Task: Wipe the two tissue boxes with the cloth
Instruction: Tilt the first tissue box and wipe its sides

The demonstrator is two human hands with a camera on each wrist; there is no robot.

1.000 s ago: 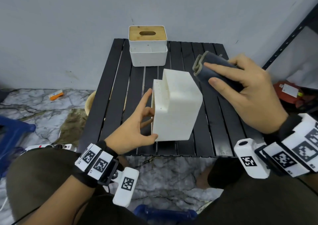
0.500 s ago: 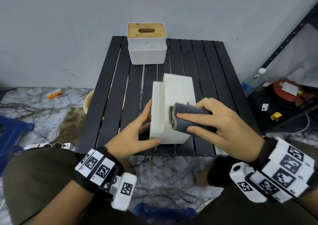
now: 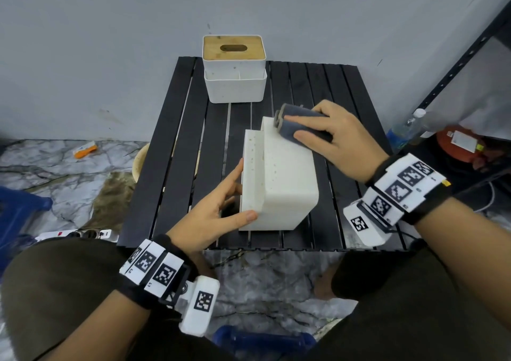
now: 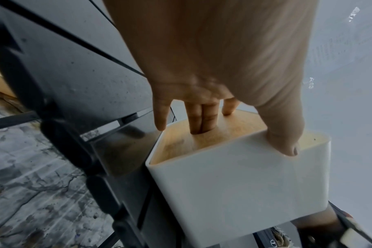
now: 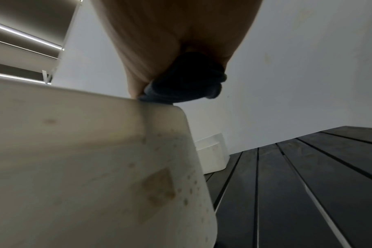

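We are pressing the folded dark cloth (image 3: 300,124) with our right hand (image 3: 338,142), fingers laid flat over it and thumb tucked behind, at the far end of the near tissue box's (image 3: 279,178) upturned face. Half a second ago the cloth was sitting at the near end of that face, so the stroke has carried it across; we judge this face nearly covered, with other faces still to do. Our left hand (image 3: 214,214) is steadying the box, thumb hooked on its near corner.

The left wrist view is showing what the head view hides: two fingers (image 4: 203,120) reaching onto the wooden lid. The right wrist view is revealing brownish stains on the side wall. The second tissue box (image 3: 235,69) is standing at the back of the surface (image 3: 177,145), well apart and seemingly unwiped.
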